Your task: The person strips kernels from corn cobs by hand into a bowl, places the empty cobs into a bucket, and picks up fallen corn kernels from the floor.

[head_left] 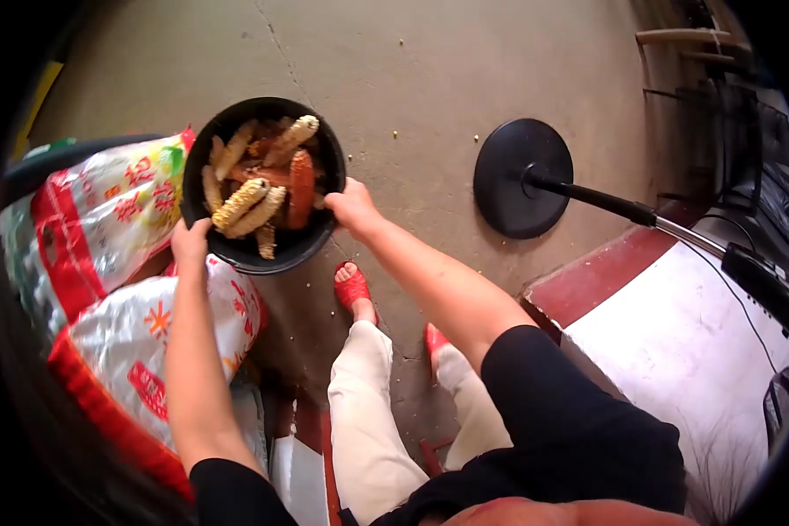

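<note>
A round black bucket is held out in front of me over the floor. Inside it lie several corn cobs, pale yellow and stripped-looking, along with a reddish-brown cob. My left hand grips the bucket at its lower left side, fingers mostly hidden behind the wall. On the opposite side, my right hand is closed on the rim, thumb toward the inside. The bucket's underside is out of sight.
Printed plastic sacks crowd the left side, close to my left arm. A fan-like stand with a round black base and slanting pole is at right. Loose kernels dot the concrete floor. A red-edged white step lies beyond my right arm.
</note>
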Demonstrator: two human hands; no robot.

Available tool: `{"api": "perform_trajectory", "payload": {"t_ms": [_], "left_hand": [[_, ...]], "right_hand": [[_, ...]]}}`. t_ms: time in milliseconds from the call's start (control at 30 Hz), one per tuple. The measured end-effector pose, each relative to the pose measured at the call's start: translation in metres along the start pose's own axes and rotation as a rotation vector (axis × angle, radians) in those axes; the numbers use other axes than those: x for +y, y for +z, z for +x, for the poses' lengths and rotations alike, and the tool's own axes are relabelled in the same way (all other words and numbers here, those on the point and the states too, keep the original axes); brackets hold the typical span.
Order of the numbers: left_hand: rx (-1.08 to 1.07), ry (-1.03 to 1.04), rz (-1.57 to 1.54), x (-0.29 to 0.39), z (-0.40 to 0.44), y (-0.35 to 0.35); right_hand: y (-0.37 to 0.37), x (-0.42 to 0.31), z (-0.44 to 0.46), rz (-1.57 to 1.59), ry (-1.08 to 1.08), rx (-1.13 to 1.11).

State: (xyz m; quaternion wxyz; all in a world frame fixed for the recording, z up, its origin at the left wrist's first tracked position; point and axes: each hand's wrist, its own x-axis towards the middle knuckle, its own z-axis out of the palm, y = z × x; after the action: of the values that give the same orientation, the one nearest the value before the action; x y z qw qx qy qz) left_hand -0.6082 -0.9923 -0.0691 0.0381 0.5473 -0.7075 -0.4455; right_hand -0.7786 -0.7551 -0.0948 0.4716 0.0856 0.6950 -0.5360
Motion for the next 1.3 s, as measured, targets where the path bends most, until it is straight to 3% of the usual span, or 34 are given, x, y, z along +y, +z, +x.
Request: {"api": "perform_trajectory", "payload": {"t_ms": [100,167,233,300,333,367,400,433,467,500,567,600,667,700,833,933,1000,1067,1133,1300], "left_hand": [[-0.137,-0.102,-0.131,0.006,0.02,0.005],[-0.132,-0.09,-0.28,-0.009,0.023,0.01],[0.036,-0.143,-0.095,-0.006,0.011,0.015],[0.299,0.204,0.231,0.03,-0.032,0.029],[0.323,0.4,0.385,0.066,-0.06,0.039],[0.342,0.592,0.544,0.095,-0.088,0.051],[0.211,0.537,0.381,0.093,-0.111,0.069],[-0.059,0.459,0.336,0.105,-0.129,0.094],[-0.195,0.504,0.297,0.116,-0.14,0.132],[-0.34,0.458,0.252,0.121,-0.144,0.167],[-0.415,0.323,0.255,0.079,-0.131,0.234],[-0.366,0.404,0.337,0.06,-0.112,0.264],[-0.244,0.263,0.278,0.035,-0.066,0.316],[-0.119,0.319,0.347,0.027,-0.047,0.337],[-0.118,0.277,0.489,-0.006,-0.008,0.376],[-0.085,0.343,0.568,-0.02,0.0,0.387],[-0.072,0.36,0.533,-0.027,0.01,0.389],[-0.03,0.38,0.449,-0.029,0.011,0.388],[-0.056,0.355,0.412,-0.031,0.01,0.386],[-0.024,0.296,0.383,-0.028,0.017,0.385]], "right_hand": [[0.007,0.01,0.028,-0.195,-0.035,0.036],[0.007,0.015,0.031,-0.123,-0.044,0.004],[-0.026,-0.024,0.008,-0.025,0.111,-0.35],[-0.069,-0.011,0.018,-0.1,-0.005,-0.424],[-0.103,0.009,0.04,-0.364,-0.169,-0.322],[-0.14,0.028,0.06,-0.578,-0.326,-0.05],[-0.183,0.013,0.071,-0.515,-0.12,0.05],[-0.229,0.033,0.102,-0.69,-0.241,0.228],[-0.275,0.051,0.134,-1.008,-0.357,0.323],[-0.309,0.058,0.158,-1.155,-0.376,0.41],[-0.339,0.055,0.185,-1.241,-0.265,0.419],[-0.34,0.05,0.192,-1.302,-0.215,0.393],[-0.347,0.062,0.211,-1.361,-0.15,0.385],[-0.348,0.069,0.218,-1.36,-0.144,0.405],[-0.35,0.078,0.221,-1.414,-0.2,0.398],[-0.34,0.07,0.215,-1.526,-0.231,0.294],[-0.318,0.065,0.213,-1.347,-0.542,0.227],[-0.271,0.052,0.214,-1.052,-0.691,0.071],[-0.228,0.054,0.227,-0.951,-0.732,-0.01],[-0.177,0.056,0.235,-1.287,-0.583,-0.159]]}}
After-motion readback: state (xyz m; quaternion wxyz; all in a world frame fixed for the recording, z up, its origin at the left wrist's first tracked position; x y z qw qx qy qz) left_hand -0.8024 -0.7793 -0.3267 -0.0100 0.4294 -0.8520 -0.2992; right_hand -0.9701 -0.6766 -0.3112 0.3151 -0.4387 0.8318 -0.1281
